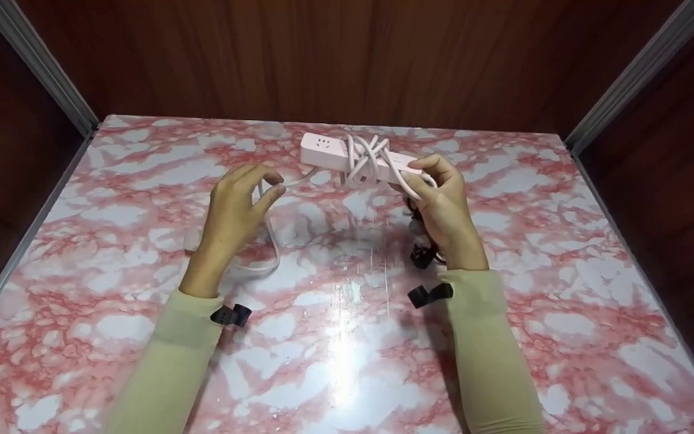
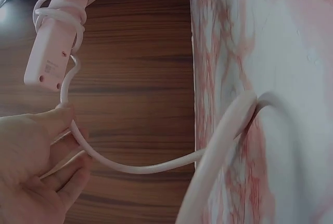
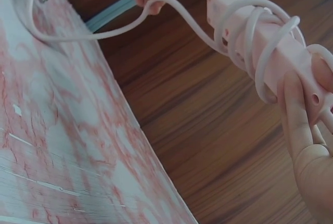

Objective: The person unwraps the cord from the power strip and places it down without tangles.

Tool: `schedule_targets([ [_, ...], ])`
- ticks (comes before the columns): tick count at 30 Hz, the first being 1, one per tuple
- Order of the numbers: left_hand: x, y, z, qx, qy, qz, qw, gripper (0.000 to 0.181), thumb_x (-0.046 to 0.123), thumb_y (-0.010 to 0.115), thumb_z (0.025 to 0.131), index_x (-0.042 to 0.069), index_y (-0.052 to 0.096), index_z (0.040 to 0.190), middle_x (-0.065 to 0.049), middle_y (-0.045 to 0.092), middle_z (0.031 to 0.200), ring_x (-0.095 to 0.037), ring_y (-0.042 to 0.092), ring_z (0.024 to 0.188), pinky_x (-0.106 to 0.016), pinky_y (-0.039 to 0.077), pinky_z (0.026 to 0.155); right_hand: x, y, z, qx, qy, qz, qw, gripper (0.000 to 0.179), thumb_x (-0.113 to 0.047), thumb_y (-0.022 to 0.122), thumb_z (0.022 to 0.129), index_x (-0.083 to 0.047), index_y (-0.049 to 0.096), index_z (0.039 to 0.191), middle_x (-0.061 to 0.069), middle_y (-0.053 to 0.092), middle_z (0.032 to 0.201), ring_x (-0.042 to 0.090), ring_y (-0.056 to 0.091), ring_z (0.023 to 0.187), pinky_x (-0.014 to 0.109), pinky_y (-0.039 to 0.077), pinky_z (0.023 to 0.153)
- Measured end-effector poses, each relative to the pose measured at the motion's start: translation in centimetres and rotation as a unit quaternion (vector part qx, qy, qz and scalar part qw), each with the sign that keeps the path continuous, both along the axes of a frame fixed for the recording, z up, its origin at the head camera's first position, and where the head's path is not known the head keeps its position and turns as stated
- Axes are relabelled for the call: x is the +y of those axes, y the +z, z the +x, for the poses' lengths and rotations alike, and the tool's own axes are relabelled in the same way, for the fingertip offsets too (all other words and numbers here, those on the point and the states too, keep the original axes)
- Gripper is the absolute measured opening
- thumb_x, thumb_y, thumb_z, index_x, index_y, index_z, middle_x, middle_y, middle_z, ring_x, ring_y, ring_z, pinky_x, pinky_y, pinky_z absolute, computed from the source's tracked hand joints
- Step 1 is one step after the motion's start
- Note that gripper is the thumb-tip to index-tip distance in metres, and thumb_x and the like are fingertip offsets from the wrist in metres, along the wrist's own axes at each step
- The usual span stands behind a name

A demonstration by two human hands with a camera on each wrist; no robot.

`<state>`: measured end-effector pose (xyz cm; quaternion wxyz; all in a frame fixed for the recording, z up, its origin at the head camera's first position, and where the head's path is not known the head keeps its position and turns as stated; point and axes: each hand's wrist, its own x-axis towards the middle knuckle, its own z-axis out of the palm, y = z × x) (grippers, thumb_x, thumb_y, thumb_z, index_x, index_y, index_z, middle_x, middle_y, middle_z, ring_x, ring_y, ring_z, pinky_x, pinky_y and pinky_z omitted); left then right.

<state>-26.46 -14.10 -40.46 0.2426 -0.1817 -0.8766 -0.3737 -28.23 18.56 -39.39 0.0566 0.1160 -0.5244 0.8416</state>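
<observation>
Apparently, cord (image 2: 135, 170): winding or unwinding; left hand (image 1: 235, 199) pinches it.
Power strip (image 1: 330, 154): right hand (image 1: 446, 208) grips; next move needs steadiness.

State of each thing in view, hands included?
Power strip: held up off the table
White cord: partly wound round the power strip, rest loose
Left hand: pinching the white cord
Right hand: gripping one end of the power strip
Pale plug: unplugged, partly hidden

Red-and-white marbled tabletop (image 1: 570, 349), wood-grain back panel (image 1: 262, 60), grey metal corner strips (image 1: 36, 63), dark item (image 1: 422, 256)
</observation>
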Motion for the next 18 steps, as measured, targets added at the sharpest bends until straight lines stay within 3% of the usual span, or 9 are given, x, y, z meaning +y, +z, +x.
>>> schedule_targets([
  [7, 0.3, -0.07, 0.22, 0.037, -0.033, -0.017, 0.9986, 0.011, 0.019, 0.077, 0.097, 0.009, 0.08, 0.103, -0.007, 0.074, 0.106, -0.027, 0.069, 0.101, -0.042, 0.054, 0.087, 0.17, -0.09, -0.2, 0.006, -0.003, -0.006, 1.0, 0.022, 0.017, 0.062, 0.093, -0.005, 0.067, 0.094, 0.013, 0.062, 0.102, 0.021, 0.069, 0.093, 0.038, 0.064, 0.085],
  [13, 0.18, -0.07, 0.14, 0.05, -0.069, -0.022, 0.9961, 0.01, 0.017, 0.077, 0.097, 0.008, 0.081, 0.101, -0.006, 0.074, 0.1, -0.025, 0.068, 0.095, -0.039, 0.055, 0.086, 0.27, -0.07, -0.05, 0.011, 0.002, -0.015, 0.9998, 0.023, 0.018, 0.061, 0.092, -0.004, 0.067, 0.094, 0.014, 0.061, 0.102, 0.021, 0.068, 0.093, 0.036, 0.064, 0.083],
  [18, 0.07, 0.04, -0.07, 0.053, -0.082, -0.019, 0.995, 0.012, 0.018, 0.076, 0.097, 0.009, 0.081, 0.102, -0.004, 0.077, 0.101, -0.025, 0.066, 0.097, -0.04, 0.053, 0.09, 0.45, 0.07, 0.07, 0.012, 0.003, -0.014, 0.9998, 0.022, 0.017, 0.061, 0.094, -0.004, 0.067, 0.095, 0.014, 0.061, 0.103, 0.022, 0.068, 0.093, 0.037, 0.064, 0.083],
])
